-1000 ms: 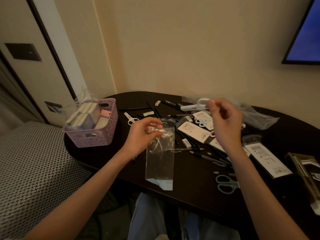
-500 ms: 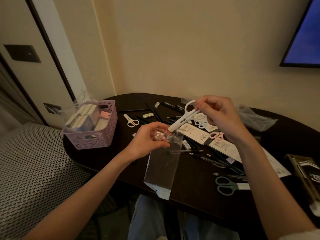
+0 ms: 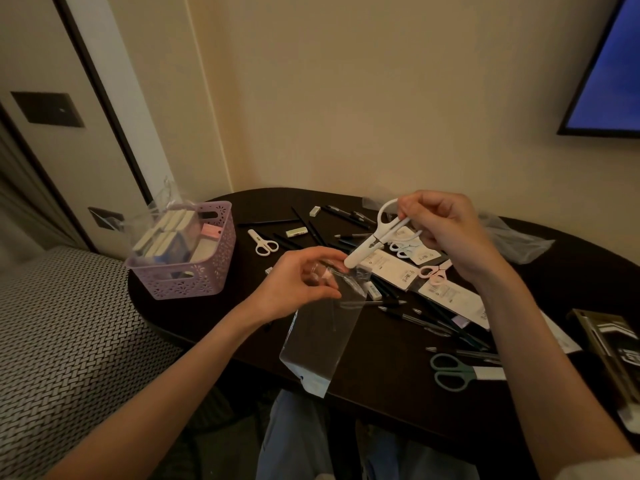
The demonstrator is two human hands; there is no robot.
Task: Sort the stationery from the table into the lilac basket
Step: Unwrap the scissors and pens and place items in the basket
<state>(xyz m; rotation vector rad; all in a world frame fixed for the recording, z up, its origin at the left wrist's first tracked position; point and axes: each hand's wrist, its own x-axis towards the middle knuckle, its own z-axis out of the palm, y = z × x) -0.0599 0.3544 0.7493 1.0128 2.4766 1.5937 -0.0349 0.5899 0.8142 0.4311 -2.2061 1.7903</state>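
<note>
My right hand [image 3: 446, 233] grips white capped scissors [image 3: 372, 242] by the handles, tip slanting down-left to the mouth of a clear plastic sleeve [image 3: 322, 336]. My left hand [image 3: 301, 282] pinches the sleeve's top edge, and the sleeve hangs below it over the table's front edge. The lilac basket [image 3: 194, 275] stands at the table's left end, holding boxed items and a pink piece. Loose on the dark table [image 3: 381, 382] lie another white pair of scissors [image 3: 262, 242], green scissors [image 3: 453, 372], pink scissors [image 3: 434, 273], packaged scissors, pens, pencils and erasers.
A crumpled clear bag [image 3: 516, 242] lies at the table's back right. A dark boxed item [image 3: 613, 344] sits at the right edge. A patterned bed or bench [image 3: 59, 337] adjoins the table on the left. A screen [image 3: 609, 67] hangs on the wall at upper right.
My right hand brought the white scissors down and left from above the clutter to the sleeve's mouth. My left hand kept holding the sleeve's top, shifting slightly.
</note>
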